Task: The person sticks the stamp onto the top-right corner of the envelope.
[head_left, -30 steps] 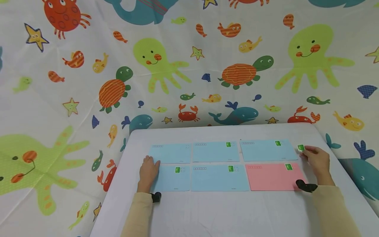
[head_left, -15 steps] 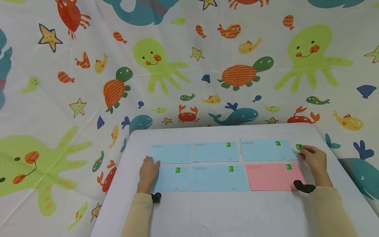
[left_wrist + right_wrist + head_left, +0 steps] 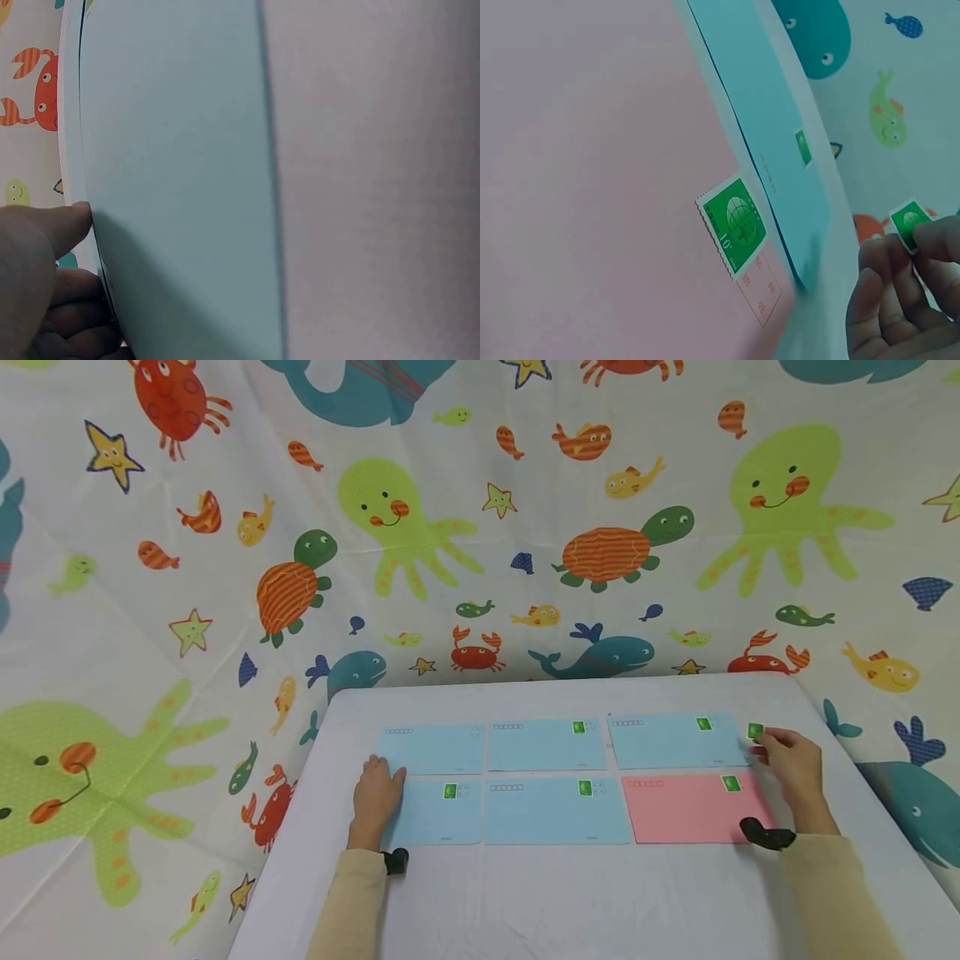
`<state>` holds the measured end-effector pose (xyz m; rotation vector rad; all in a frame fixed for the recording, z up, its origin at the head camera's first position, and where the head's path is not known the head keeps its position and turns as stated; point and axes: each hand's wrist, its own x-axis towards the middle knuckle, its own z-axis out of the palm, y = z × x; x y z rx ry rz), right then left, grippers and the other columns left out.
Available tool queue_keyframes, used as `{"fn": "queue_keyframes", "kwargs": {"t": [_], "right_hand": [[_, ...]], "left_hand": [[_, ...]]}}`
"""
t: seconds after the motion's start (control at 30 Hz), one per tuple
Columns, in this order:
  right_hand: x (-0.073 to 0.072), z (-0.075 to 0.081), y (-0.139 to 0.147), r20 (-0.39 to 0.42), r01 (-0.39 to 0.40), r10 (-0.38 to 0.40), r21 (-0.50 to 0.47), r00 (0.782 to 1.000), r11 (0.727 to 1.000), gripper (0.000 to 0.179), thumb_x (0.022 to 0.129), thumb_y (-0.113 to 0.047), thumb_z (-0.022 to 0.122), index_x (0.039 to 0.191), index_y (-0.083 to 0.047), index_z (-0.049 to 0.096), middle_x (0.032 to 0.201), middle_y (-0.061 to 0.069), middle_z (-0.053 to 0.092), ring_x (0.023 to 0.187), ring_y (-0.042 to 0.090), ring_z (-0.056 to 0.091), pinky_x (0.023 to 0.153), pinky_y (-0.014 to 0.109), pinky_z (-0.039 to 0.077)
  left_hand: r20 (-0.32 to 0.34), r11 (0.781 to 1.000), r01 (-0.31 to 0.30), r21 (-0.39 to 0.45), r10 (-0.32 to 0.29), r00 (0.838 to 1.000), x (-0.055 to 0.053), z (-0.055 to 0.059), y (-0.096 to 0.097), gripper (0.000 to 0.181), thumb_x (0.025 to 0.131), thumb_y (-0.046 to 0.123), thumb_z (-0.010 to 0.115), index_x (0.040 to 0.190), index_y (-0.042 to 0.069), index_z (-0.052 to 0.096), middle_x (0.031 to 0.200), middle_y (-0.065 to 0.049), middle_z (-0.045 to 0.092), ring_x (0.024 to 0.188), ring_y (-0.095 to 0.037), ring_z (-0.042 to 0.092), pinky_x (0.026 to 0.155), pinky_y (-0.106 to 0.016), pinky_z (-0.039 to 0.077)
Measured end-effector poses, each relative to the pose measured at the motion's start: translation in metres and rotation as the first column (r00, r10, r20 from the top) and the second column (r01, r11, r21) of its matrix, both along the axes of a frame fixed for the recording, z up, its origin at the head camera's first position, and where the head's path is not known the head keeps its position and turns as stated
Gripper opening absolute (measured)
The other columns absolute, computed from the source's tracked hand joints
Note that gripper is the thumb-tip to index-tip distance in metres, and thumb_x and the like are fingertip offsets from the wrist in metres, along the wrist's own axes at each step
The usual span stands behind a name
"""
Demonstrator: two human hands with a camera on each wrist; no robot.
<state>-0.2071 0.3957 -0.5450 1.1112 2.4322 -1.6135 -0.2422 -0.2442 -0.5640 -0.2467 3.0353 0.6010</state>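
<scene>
My right hand (image 3: 793, 772) pinches a small green postage stamp (image 3: 755, 730) between thumb and fingers, just off the right end of the upper right blue envelope (image 3: 663, 747). The right wrist view shows this stamp (image 3: 907, 218) held up at the fingertips. My left hand (image 3: 377, 797) rests at the left edge of the lower left blue envelope (image 3: 438, 820), its fingertips reaching the upper left blue envelope (image 3: 431, 753), whose stamp corner is bare. On the pink envelope (image 3: 693, 818) at lower right, a green stamp (image 3: 731, 783) sits at the top right corner.
Two rows of envelopes lie on the white table (image 3: 570, 902). Both middle blue envelopes, upper (image 3: 543, 746) and lower (image 3: 555, 818), bear green stamps. Behind the table hangs a cloth (image 3: 442, 435) printed with sea animals.
My right hand has moved slightly left with the stamp, closer to the upper right blue envelope. The left hand stays in place.
</scene>
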Motion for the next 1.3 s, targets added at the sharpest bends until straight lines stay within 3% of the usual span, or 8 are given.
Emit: {"fn": "queue_keyframes", "kwargs": {"t": [0.23,0.43,0.6,0.93,1.13,1.3], "right_hand": [[-0.001,0.001,-0.004,-0.004,-0.012,0.012,0.05,1.0,0.999,0.058,0.105,-0.038,0.044,0.15,-0.002,0.042,0.132,0.017,0.055,0.079,0.0,0.054,0.062,0.011,0.047],[0.002,0.004,-0.012,-0.009,-0.05,0.051,0.097,0.999,0.994,0.058,0.105,-0.04,0.044,0.15,-0.003,0.043,0.141,0.021,0.052,0.087,0.006,0.056,0.067,0.01,0.043],[0.006,0.009,-0.019,-0.021,-0.066,0.068,0.101,0.997,0.993,0.058,0.105,-0.039,0.044,0.149,-0.002,0.042,0.143,0.021,0.05,0.095,0.013,0.059,0.071,0.012,0.044],[0.011,0.013,-0.03,-0.04,-0.067,0.072,0.122,0.997,0.99,0.056,0.105,-0.038,0.044,0.148,-0.001,0.042,0.142,0.022,0.052,0.096,0.014,0.06,0.078,0.021,0.044],[0.01,0.013,-0.033,-0.055,-0.069,0.077,0.133,0.995,0.989,0.055,0.105,-0.036,0.044,0.147,0.0,0.043,0.139,0.022,0.052,0.093,0.012,0.06,0.076,0.017,0.041],[0.008,0.012,-0.034,-0.05,-0.085,0.092,0.134,0.994,0.987,0.057,0.105,-0.039,0.043,0.148,-0.001,0.042,0.14,0.022,0.052,0.102,0.021,0.061,0.079,0.021,0.045]], "left_hand": [[-0.006,1.0,-0.003,0.007,0.003,1.0,0.001,0.0,0.0,0.059,0.102,0.025,0.055,0.139,-0.019,0.044,0.152,-0.038,0.035,0.144,-0.051,0.033,0.115,-0.06,0.035],[-0.011,1.0,-0.003,0.01,0.003,1.0,0.001,0.001,-0.001,0.058,0.102,0.024,0.055,0.138,-0.02,0.044,0.152,-0.038,0.035,0.143,-0.051,0.034,0.115,-0.06,0.035],[-0.017,1.0,0.013,-0.006,-0.013,1.0,0.001,0.001,-0.005,0.057,0.101,0.024,0.056,0.137,-0.02,0.046,0.15,-0.038,0.037,0.14,-0.052,0.038,0.112,-0.061,0.039],[-0.023,1.0,0.016,-0.018,-0.017,1.0,0.001,0.0,-0.008,0.057,0.101,0.024,0.057,0.136,-0.019,0.046,0.15,-0.038,0.038,0.14,-0.051,0.039,0.112,-0.06,0.039],[-0.026,1.0,0.019,-0.015,-0.02,0.999,0.001,-0.001,-0.008,0.057,0.101,0.024,0.057,0.136,-0.02,0.046,0.15,-0.038,0.038,0.141,-0.051,0.038,0.112,-0.06,0.038],[-0.022,1.0,0.02,-0.014,-0.021,1.0,0.001,0.0,-0.008,0.057,0.101,0.024,0.057,0.137,-0.02,0.046,0.15,-0.038,0.037,0.142,-0.051,0.037,0.113,-0.06,0.037]]}}
